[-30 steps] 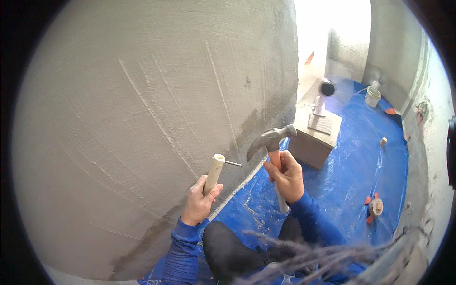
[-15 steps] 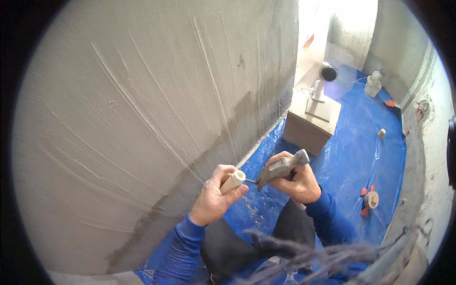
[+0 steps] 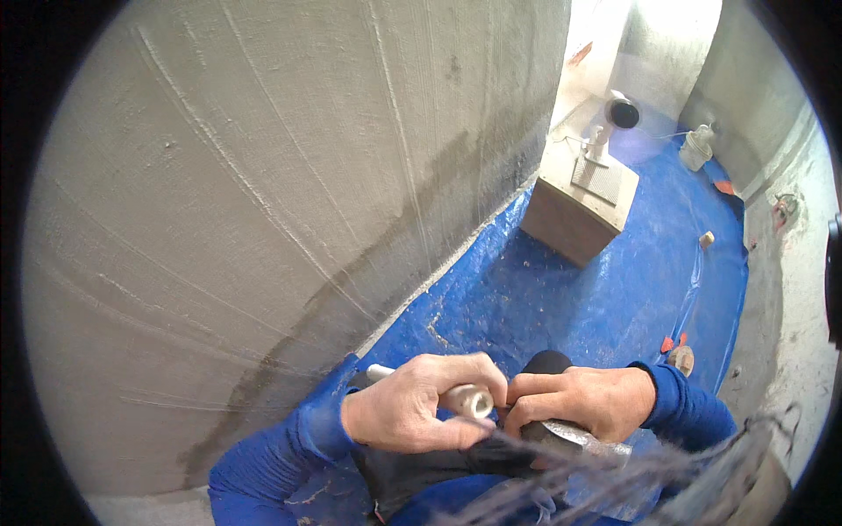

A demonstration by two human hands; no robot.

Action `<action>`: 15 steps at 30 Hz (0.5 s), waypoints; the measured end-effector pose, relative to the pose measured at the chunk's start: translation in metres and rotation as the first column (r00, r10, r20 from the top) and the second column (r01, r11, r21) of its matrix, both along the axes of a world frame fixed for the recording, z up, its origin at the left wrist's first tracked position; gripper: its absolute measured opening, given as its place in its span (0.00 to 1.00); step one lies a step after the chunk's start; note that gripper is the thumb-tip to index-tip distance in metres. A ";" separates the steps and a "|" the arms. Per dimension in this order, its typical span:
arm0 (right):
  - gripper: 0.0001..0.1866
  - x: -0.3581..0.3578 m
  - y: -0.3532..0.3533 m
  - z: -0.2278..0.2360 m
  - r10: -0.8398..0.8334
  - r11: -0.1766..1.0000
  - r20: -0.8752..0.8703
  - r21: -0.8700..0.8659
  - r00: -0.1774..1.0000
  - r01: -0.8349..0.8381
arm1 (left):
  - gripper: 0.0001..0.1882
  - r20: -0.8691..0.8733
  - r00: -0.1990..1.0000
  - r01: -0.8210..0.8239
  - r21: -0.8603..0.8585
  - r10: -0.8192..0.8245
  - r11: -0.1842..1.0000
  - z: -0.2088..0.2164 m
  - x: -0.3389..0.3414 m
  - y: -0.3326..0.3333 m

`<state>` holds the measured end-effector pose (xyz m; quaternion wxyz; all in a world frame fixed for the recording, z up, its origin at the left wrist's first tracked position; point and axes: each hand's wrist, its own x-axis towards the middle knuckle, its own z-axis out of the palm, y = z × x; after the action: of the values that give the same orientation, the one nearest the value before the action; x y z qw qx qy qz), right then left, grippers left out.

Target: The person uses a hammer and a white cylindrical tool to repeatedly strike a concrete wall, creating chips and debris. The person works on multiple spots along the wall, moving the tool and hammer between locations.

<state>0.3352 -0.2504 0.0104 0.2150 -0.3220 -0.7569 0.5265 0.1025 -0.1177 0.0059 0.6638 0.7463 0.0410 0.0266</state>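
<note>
Both of my hands are close together low in the view, above my lap. My left hand (image 3: 399, 408) is closed around a white plastic pipe (image 3: 462, 400), whose hollow end points to the right and toward me. The pipe's other end sticks out on the far side of the hand. My right hand (image 3: 596, 399) grips a hammer by its grey metal head (image 3: 574, 436), which shows below the palm; most of the hammer is hidden. The right fingertips nearly meet the pipe's open end, and whether they pinch something thin there is unclear.
A rough plaster wall (image 3: 263, 131) rises at left. On the blue sheet (image 3: 491, 307) stands a box (image 3: 570, 219) with a white stand bearing a round dark-faced device (image 3: 624, 114). Farther right are a white bucket (image 3: 696, 151) and a round pale piece (image 3: 681, 358). Blurred grey strands cross the lower right.
Both hands have come down and closer to my body. The hammer head has turned downward and is more covered. The thin metal rod seen between pipe and hammer claw is now mostly hidden.
</note>
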 end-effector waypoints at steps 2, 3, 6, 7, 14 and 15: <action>0.24 -0.005 -0.001 0.011 0.005 0.999 0.021 -0.038 1.000 -0.004 | 0.10 -0.053 0.980 0.189 -0.048 -0.192 0.981 0.010 -0.001 0.005; 0.24 -0.006 -0.002 0.019 0.040 0.999 0.047 -0.003 0.998 -0.040 | 0.10 -0.153 0.948 0.274 -0.057 -0.279 0.960 0.015 -0.002 0.006; 0.24 -0.011 -0.008 0.051 0.072 0.988 0.162 0.126 0.984 -0.093 | 0.10 -0.160 0.916 0.366 -0.044 -0.368 0.930 0.035 -0.005 0.000; 0.25 -0.013 -0.010 0.064 0.069 0.984 0.210 0.145 0.975 -0.101 | 0.10 -0.151 0.913 0.386 0.012 -0.380 0.922 0.042 -0.008 -0.002; 0.24 -0.036 -0.033 0.133 0.028 0.997 0.707 -0.073 0.706 0.033 | 0.10 0.215 0.922 0.077 0.715 -0.323 0.695 0.067 -0.024 -0.033; 0.22 -0.041 -0.037 0.135 -0.049 0.988 0.676 0.142 0.735 -0.065 | 0.10 0.296 0.912 -0.040 0.752 -0.283 0.658 0.067 -0.028 -0.039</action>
<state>0.2941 -0.2873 0.1450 -0.0531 -0.4703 -0.8233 0.3133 0.0748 -0.1571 0.0733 0.2958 0.9315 -0.1567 0.1426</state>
